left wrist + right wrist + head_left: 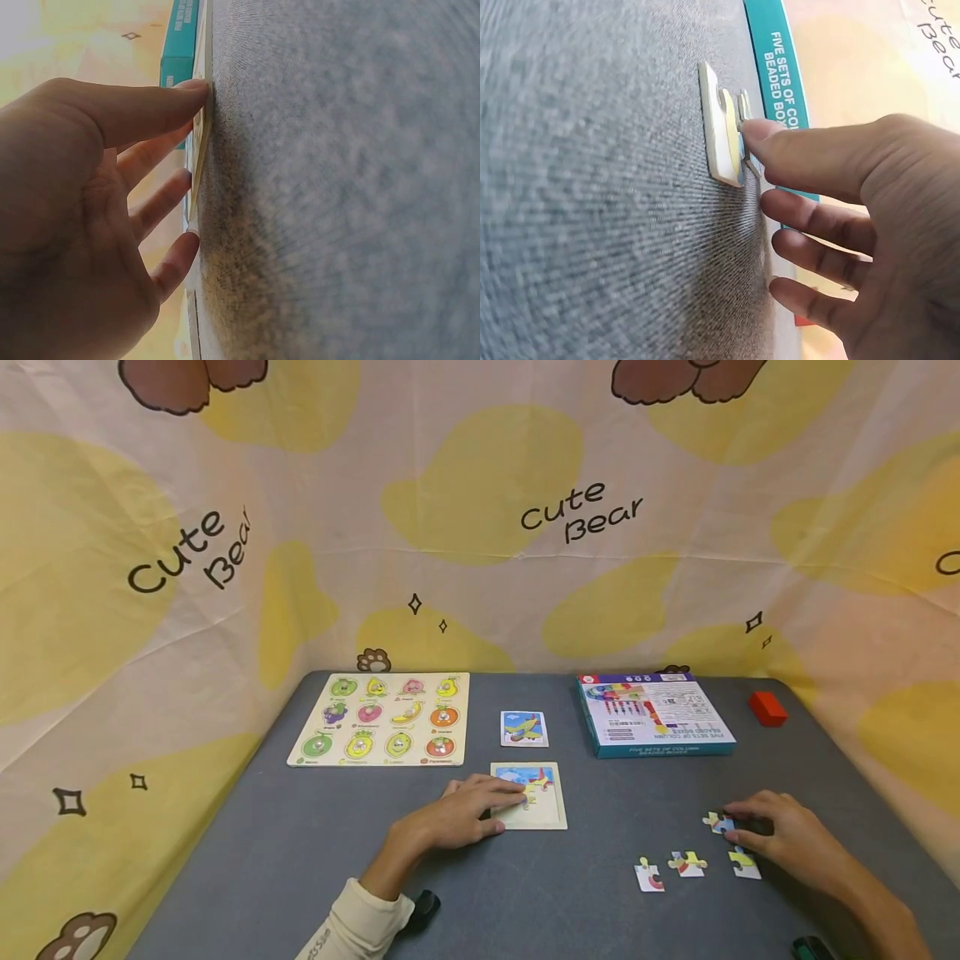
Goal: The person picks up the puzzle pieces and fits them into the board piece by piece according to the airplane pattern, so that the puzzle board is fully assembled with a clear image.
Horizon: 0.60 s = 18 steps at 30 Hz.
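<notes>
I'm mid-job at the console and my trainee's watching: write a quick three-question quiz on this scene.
1. How many loose puzzle pieces lie to the right of the puzzle tray?
2. True or false: the left hand is touching the fruit board.
3. Which is nearest the red block: a) airplane card, b) teal-edged box, c) fruit board?

Key: 1. Four, including the one at the right hand. 2. False; it touches the puzzle tray. 3. b.
</notes>
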Each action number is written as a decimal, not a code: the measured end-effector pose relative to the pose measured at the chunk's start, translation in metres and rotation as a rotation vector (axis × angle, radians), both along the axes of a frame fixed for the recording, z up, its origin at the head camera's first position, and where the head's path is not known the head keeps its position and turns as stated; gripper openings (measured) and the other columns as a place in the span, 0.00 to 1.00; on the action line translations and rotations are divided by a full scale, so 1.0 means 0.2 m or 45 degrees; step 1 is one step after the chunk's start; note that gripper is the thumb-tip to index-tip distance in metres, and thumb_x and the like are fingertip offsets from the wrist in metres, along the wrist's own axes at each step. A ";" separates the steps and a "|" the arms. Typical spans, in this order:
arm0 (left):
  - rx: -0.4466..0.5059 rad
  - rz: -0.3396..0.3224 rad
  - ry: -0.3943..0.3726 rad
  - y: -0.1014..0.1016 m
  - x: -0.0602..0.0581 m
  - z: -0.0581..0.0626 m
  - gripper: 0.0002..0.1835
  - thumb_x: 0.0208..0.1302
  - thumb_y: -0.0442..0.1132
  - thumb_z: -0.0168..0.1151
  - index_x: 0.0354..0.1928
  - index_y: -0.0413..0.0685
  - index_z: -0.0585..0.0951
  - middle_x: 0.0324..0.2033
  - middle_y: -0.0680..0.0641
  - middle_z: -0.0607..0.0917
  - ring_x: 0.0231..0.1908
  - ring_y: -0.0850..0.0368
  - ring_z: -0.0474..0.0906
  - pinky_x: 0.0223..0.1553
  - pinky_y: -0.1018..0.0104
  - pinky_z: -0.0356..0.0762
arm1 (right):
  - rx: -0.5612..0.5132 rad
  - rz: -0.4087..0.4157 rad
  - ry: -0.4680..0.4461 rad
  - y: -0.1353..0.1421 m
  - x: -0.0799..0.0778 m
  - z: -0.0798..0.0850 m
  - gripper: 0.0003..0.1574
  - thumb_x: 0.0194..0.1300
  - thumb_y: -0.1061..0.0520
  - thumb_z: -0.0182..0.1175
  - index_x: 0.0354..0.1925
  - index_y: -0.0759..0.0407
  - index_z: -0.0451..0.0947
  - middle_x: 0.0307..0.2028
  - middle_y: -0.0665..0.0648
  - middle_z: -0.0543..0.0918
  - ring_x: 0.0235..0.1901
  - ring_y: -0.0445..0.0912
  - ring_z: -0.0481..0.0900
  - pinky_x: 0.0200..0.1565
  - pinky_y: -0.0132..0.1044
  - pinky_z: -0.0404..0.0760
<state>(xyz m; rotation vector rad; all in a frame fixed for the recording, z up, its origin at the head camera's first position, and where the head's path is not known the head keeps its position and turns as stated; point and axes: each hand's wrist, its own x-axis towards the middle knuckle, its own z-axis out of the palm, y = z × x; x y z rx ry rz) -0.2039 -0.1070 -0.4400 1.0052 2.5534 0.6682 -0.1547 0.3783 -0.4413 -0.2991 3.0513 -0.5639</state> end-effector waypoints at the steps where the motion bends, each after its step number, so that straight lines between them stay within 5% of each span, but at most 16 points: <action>1: 0.002 -0.001 0.001 0.00 0.00 0.00 0.29 0.79 0.42 0.61 0.78 0.57 0.73 0.78 0.57 0.69 0.77 0.50 0.60 0.61 0.48 0.60 | 0.008 0.003 0.013 0.00 0.00 0.00 0.21 0.62 0.48 0.77 0.48 0.59 0.90 0.43 0.54 0.85 0.46 0.54 0.78 0.48 0.55 0.76; 18: 0.020 -0.004 0.003 0.00 0.00 0.00 0.29 0.78 0.40 0.62 0.77 0.56 0.73 0.77 0.56 0.70 0.76 0.50 0.62 0.60 0.49 0.61 | 0.017 0.003 0.004 0.02 -0.03 -0.01 0.15 0.63 0.48 0.76 0.43 0.56 0.90 0.38 0.48 0.82 0.40 0.45 0.75 0.42 0.45 0.75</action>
